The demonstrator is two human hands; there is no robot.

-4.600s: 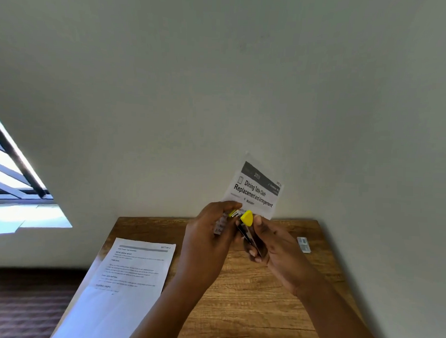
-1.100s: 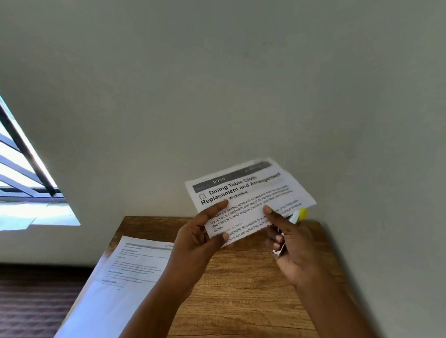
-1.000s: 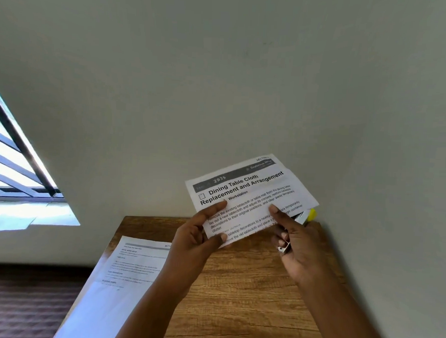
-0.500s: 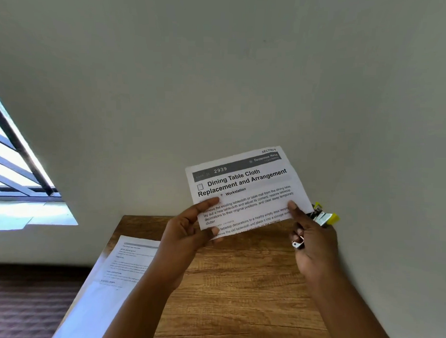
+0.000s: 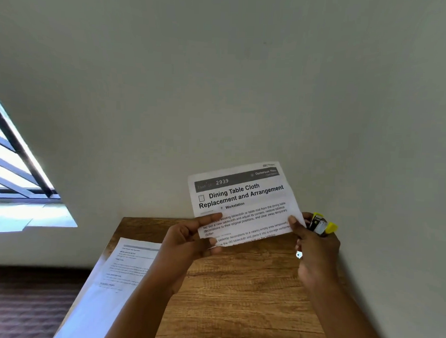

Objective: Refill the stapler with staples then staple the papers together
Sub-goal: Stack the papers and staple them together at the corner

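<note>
Both hands hold up a folded set of printed papers (image 5: 243, 202) headed "Dining Table Cloth Replacement and Arrangement", above the far end of the wooden table (image 5: 250, 291). My left hand (image 5: 189, 239) pinches the papers' lower left edge between thumb and fingers. My right hand (image 5: 315, 250) presses its thumb on the lower right corner and also grips a small black and yellow stapler (image 5: 321, 225), whose yellow tip sticks out to the right behind the paper. The stapler's lower part is hidden in my palm.
Another printed sheet (image 5: 117, 279) lies on the table's left side and overhangs its left edge. A plain wall stands right behind and to the right of the table. A barred window (image 5: 17, 176) is at the left. Dark floor shows at the lower left.
Earlier the stapler was pressed at the papers' corner with both hands close together. Since then the hands spread apart, the papers turned flat to face me, and the stapler moved out to the right.
</note>
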